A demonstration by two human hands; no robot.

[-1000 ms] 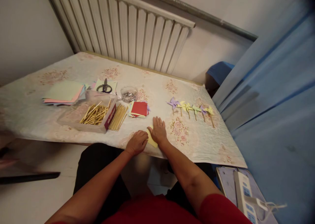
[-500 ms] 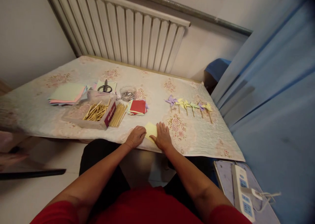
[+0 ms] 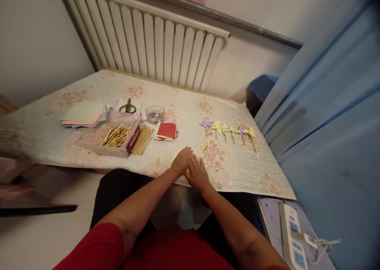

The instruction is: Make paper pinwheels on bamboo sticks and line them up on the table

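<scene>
A pale yellow sheet of paper (image 3: 174, 156) lies near the front edge of the table, mostly hidden beneath my hands. My left hand (image 3: 182, 162) rests flat over it with the fingers stretched out. Beside it, my right hand (image 3: 197, 172) also lies flat, its fingers extended and meeting the fingertips of the left. Just beyond the hands sits a stack of small colored paper squares (image 3: 166, 131), a red one on top. Several paper pinwheels on sticks (image 3: 221, 128), purple, yellow and green, form a row to the right.
On the left are a plastic box of golden sticks (image 3: 111, 150), a bundle of sticks (image 3: 143, 141), larger colored sheets (image 3: 82, 113), scissors (image 3: 128, 107) and a clear bowl of small metal bits (image 3: 155, 115). A power strip (image 3: 293, 238) lies low at right, near a blue curtain (image 3: 326, 115).
My left hand has moved right across the yellow paper until it meets my right hand, covering most of the sheet. The right hand has stayed nearly in place.
</scene>
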